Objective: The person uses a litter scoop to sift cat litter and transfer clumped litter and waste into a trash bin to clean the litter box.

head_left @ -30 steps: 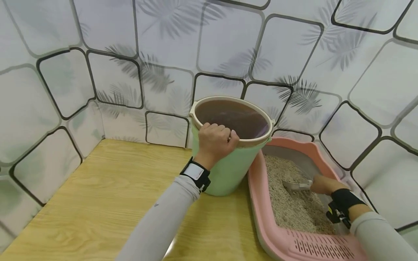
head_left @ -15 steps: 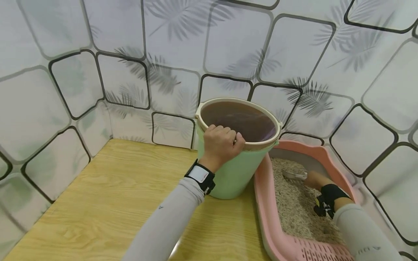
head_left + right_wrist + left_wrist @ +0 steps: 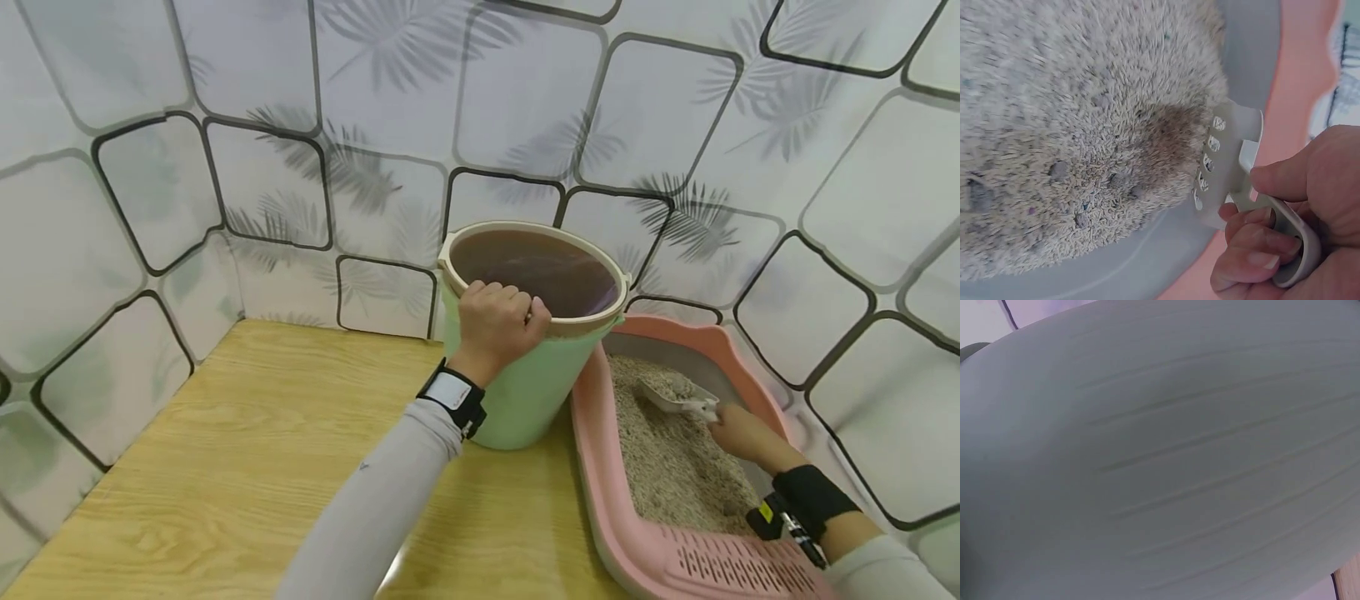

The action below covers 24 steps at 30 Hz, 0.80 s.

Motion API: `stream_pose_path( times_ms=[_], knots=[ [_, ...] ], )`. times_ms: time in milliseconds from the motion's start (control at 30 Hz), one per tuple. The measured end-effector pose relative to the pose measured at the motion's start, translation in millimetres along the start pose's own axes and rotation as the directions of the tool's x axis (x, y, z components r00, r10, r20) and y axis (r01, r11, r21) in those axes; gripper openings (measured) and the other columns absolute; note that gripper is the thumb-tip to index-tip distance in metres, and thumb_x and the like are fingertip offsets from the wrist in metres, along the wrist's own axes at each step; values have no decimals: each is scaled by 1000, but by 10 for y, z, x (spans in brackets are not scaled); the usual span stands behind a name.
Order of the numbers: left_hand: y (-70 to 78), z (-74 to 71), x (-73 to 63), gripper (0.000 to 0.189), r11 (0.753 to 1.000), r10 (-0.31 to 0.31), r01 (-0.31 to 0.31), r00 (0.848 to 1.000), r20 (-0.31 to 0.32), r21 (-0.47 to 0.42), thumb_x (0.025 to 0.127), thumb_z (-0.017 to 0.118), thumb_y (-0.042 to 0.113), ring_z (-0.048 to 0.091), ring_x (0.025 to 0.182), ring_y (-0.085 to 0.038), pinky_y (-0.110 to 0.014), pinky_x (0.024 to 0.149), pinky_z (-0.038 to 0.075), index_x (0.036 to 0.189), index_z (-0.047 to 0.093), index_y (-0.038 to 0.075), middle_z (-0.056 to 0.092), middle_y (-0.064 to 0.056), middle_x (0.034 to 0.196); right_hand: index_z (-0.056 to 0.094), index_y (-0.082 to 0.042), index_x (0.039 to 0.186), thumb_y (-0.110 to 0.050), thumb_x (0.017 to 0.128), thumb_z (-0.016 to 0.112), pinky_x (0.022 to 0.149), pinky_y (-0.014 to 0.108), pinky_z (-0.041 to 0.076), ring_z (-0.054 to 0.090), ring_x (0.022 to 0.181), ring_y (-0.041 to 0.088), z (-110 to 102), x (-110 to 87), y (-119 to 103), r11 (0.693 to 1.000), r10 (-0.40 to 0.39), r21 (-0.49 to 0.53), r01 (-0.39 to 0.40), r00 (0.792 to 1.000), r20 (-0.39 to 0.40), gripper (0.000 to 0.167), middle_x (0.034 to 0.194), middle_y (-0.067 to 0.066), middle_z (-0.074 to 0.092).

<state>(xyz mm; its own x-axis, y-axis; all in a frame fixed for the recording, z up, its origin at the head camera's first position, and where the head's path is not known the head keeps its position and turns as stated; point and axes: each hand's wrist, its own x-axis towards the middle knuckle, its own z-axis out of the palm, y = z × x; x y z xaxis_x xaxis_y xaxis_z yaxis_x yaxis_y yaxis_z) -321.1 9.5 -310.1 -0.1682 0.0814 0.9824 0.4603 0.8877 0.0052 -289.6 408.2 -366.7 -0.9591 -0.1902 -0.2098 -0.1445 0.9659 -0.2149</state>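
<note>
In the pink tray [image 3: 603,475], the right hand [image 3: 744,435] curls its fingers round a slotted scoop [image 3: 1238,140], its blade at the pale granules [image 3: 660,483]. Just beside, the left hand [image 3: 497,329] grips the green bucket [image 3: 528,383] at its near rim, before a patterned wall [image 3: 390,200].

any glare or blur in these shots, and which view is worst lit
Head: mostly crisp, with a small white glare on the wooden surface beside the left sleeve; left wrist: dimmest, a ribbed grey surface filling most of the frame; right wrist: litter streaky toward the upper left, likely motion blur, while the scoop looks clearer.
</note>
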Motion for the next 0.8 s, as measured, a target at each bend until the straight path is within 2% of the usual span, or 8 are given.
stream_pose_path(
  times_ms=[67,167,300,433,533,667,800],
  knots=[
    [-12,1,11,40,1000,-3,3,1000,-1,-5,81,49,23,42,40,-16,-31,50,33,42,40,16,37,3,41,52,7,89,-11,95,41,61,35,35,45,67,20,9,-139,-48,1000,-1,-3,1,998,-67,22,75,10,49],
    [-20,0,14,41,1000,-5,5,1000,9,-9,81,48,23,43,41,-17,-32,50,34,42,40,16,37,3,41,50,1,85,-11,96,43,60,32,33,42,63,17,50,-361,-136,1000,8,20,-5,983,-181,18,70,5,45],
    [16,-4,4,40,1000,0,0,1000,17,-14,80,49,23,43,41,-17,-32,50,34,42,40,16,37,4,41,51,2,92,-13,99,41,55,30,33,41,60,15,95,-660,-227,993,83,103,-59,967,-239,20,69,5,44],
    [14,-12,-5,40,1000,-2,2,1000,27,-7,81,50,23,43,41,-17,-31,50,34,42,40,16,37,4,41,50,10,115,-20,101,37,58,32,37,51,70,23,74,-758,-278,981,167,140,-137,958,-233,35,86,20,56],
    [14,-11,-8,40,1000,-3,3,999,32,-4,81,49,24,43,41,-17,-31,50,34,42,40,16,38,4,41,40,13,132,-24,101,35,64,39,43,56,84,37,51,-803,-313,972,214,155,-179,945,-249,48,109,34,56],
    [12,-3,-14,40,1000,5,-5,1000,18,2,80,50,24,42,40,-16,-31,50,33,42,39,17,37,4,41,29,13,142,-27,101,34,63,44,46,57,89,46,60,-835,-380,953,273,218,-210,908,-318,57,118,41,50],
    [3,8,-12,41,1000,8,-8,1000,6,2,81,48,24,42,41,-16,-30,50,33,42,40,17,37,5,41,27,15,143,-25,101,36,64,49,46,57,90,51,90,-841,-466,941,299,280,-189,853,-428,58,120,44,47]
  ],
)
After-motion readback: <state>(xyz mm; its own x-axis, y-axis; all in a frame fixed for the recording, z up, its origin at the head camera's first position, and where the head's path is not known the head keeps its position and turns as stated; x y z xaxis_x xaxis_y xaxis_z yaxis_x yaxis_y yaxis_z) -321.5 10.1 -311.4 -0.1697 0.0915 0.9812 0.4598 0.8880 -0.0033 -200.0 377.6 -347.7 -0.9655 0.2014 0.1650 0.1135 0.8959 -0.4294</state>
